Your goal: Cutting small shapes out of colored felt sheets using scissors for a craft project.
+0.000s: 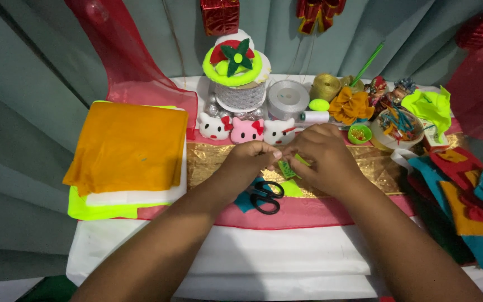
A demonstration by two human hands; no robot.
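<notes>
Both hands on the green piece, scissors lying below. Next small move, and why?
Probably keep pinching and shaping the green piece rather than reach for anything. Both the left hand and the right hand meet on it above the gold sheet, so neither is free. The scissors lie shut just below the hands, close by if a trim is needed.
</notes>
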